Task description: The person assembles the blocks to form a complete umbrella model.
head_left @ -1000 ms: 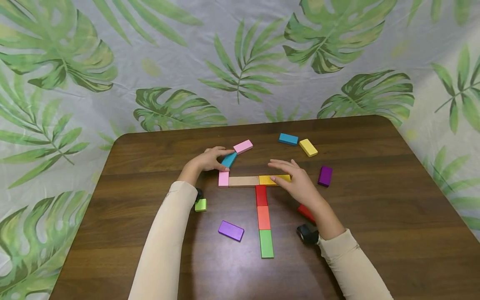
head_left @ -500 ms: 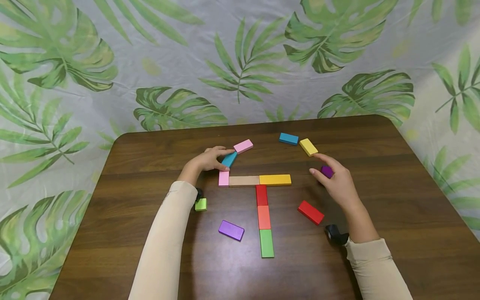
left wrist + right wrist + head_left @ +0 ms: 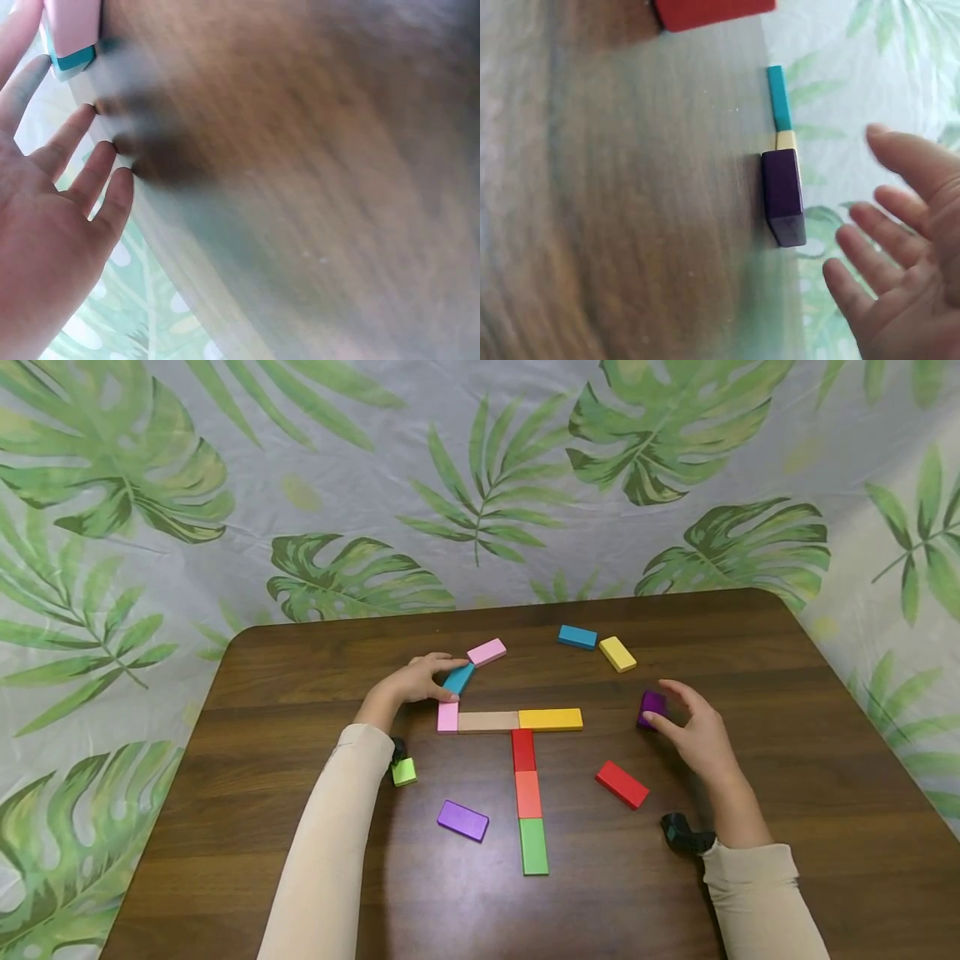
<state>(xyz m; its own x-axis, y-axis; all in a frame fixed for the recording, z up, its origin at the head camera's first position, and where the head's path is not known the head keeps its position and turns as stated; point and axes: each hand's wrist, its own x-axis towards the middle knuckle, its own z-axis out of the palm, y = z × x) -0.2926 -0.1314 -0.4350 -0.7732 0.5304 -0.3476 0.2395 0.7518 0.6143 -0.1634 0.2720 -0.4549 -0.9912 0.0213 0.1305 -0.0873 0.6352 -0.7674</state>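
Note:
In the head view, my left hand (image 3: 416, 681) pinches a blue block (image 3: 458, 678) lengthwise, index finger at its far end and thumb at the near end. That block slants between a pink block (image 3: 447, 717) and another pink block (image 3: 487, 652). The left wrist view shows the other left fingers spread, with the blue block's end (image 3: 75, 60) by a fingertip. My right hand (image 3: 701, 731) hovers at a dark purple block (image 3: 652, 703), thumb overlapping its near corner. From the right wrist, the hand (image 3: 904, 240) looks open, apart from the purple block (image 3: 783, 191).
A tan block (image 3: 487, 722) and yellow-orange block (image 3: 551, 720) form a row; red, coral and green blocks (image 3: 534, 847) run down from it. Loose on the table (image 3: 300, 860) lie a red block (image 3: 622, 785), violet block (image 3: 462, 821), lime block (image 3: 404, 772), blue block (image 3: 577, 637) and yellow block (image 3: 617, 654).
My right hand has moved right from over the yellow-orange block to the dark purple block, uncovering the loose red block. The left hand stays in place; the lime block by its wrist has turned slightly.

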